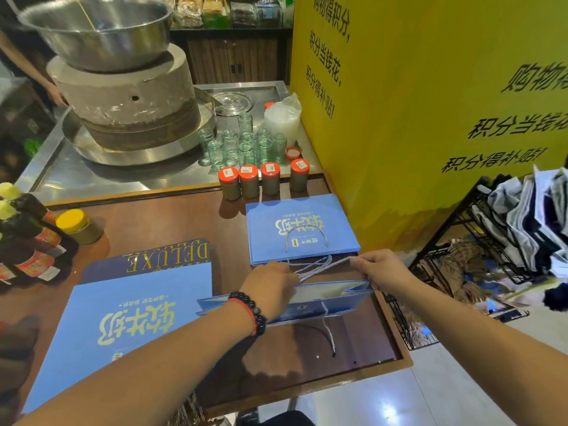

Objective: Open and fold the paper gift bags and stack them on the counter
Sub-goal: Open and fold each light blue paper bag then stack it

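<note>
Mostly the counter [172, 222] is visible, but its left part is cut off by the frame edge. On it, at left, lies a flat bag pile [129, 318], partly hidden by the left forearm. A second stack [301, 229] lies further, before four jars [264, 179]. Between both hands stands the open bag [325, 299], its long axis left to right, mouth upward. The left hand [270, 287] holds its far rim, fingers hidden from view. The right hand [381, 269] pinches the cord handle [319, 265] at the right end.
</note>
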